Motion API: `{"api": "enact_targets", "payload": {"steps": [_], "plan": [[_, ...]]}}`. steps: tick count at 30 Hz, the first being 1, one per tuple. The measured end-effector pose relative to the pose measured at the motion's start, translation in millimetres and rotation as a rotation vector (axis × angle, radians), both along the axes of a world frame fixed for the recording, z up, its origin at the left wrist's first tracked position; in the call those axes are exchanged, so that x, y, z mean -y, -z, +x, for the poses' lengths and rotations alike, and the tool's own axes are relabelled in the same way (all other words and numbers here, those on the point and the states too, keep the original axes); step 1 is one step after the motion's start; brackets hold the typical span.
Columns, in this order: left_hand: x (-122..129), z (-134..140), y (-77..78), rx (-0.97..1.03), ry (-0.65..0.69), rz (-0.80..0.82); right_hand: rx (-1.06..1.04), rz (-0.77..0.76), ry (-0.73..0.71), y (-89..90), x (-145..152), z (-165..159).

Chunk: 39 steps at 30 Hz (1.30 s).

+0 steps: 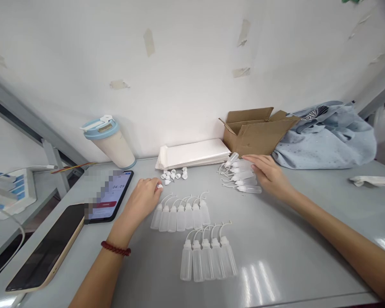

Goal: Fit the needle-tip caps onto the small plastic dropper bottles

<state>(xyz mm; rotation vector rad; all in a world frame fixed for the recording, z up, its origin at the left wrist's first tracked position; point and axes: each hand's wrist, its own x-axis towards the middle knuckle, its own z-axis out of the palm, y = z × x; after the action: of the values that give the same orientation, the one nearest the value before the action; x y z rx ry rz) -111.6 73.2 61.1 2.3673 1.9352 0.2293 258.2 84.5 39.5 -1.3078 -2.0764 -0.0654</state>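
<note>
My left hand (145, 194) is pinched on a small white cap (159, 186), just left of a loose group of white caps (172, 174). Fingers stretched out, my right hand (267, 174) rests against the ends of several small translucent squeeze bottles (244, 175) lying in a pile. Thin tethers trail from the necks of those bottles. Nearer me, one row of similar bottles (181, 218) lies side by side below my left hand. A second row of bottles (206, 259) lies closer to the front edge, each with a thin curved tether at its neck.
Behind the caps is a stack of white packets (194, 155). An opened cardboard box (256, 136) and blue cloth (327, 139) stand at the back right. On the left are a tumbler (114, 143), a lit phone (114, 192), a dark phone (48, 248) and a power strip (13, 192).
</note>
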Motion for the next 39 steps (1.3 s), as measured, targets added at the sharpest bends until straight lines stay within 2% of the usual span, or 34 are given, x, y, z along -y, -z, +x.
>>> {"api": "enact_targets", "payload": {"steps": [7, 9, 10, 13, 15, 19, 22, 25, 30, 39], "plan": [[6, 4, -5.6, 0.008, -0.013, 0.014, -0.041, 0.097, -0.003, -19.4, 19, -16], [10, 8, -9.7, 0.023, -0.011, 0.031, -0.089, 0.068, -0.028, -28.4, 32, -24], [12, 11, -11.7, 0.029, -0.009, 0.038, -0.098, -0.021, -0.071, -33.6, 40, -28], [21, 22, -16.3, 0.094, 0.038, 0.076, -0.025, -0.443, -0.297, -50.2, 63, -42], [27, 31, -18.1, 0.171, 0.102, 0.098, 0.046, -0.618, -0.447, -58.7, 77, -50], [38, 44, -20.4, 0.238, 0.190, 0.083, 0.104, -0.773, -0.733, -60.1, 93, -62], [41, 50, -20.8, 0.242, 0.238, 0.068, 0.189, -0.791, -0.836, -52.2, 98, -67], [41, 52, -19.7, 0.261, 0.259, 0.056, 0.245, -0.784, -0.845, -47.3, 99, -69], [46, 55, -19.9, 0.319, 0.241, -0.001, 0.301, -0.791, -0.749, -47.9, 100, -69], [57, 72, -25.8, 0.605, 0.123, -0.352, 0.312, -0.626, -0.571, -45.9, 92, -62]]}}
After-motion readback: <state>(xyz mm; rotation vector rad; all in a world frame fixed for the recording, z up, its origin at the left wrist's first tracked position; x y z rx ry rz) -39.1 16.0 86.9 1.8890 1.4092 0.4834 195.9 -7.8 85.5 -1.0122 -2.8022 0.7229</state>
